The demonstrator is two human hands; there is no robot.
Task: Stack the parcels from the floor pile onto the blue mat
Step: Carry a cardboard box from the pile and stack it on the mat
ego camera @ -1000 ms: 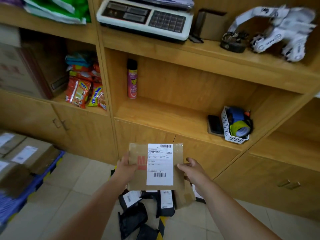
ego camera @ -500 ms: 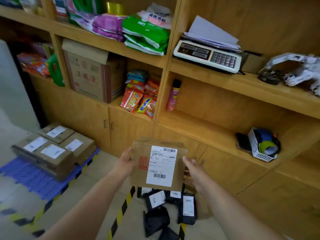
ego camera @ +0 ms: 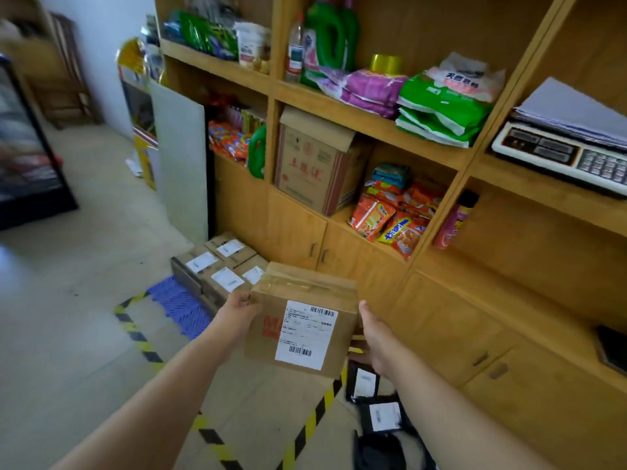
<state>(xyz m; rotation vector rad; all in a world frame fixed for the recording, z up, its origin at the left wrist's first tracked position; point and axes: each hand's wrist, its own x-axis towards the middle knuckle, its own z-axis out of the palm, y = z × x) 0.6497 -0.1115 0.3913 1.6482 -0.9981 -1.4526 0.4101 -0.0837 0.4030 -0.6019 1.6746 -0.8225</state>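
Far left on the floor: a black-framed glass cabinet (ego camera: 30, 157), then pale tiles edged with yellow-and-black tape (ego camera: 135, 334). Inside that tape, a blue mat (ego camera: 176, 307) against the wooden shelving (ego camera: 390, 130), already bearing several labelled cardboard parcels (ego camera: 217, 266) packed touching one another. Nearer the middle, a left hand (ego camera: 237, 312) curled round the left edge of a brown cardboard box (ego camera: 305, 323), thumb on the near face. Held in the air between both hands, near the mat but not over it, tilted with its white shipping label toward the camera. Opposite, a right hand (ego camera: 373, 334) pressed against the right edge, fingers hidden behind, so cannot tell how far curled. Judged light and stiff, taped shut, smooth-sided; best gripped at opposite edges as here, or under the base. Lower right, black soft mailers (ego camera: 376, 412) lying in the floor pile.
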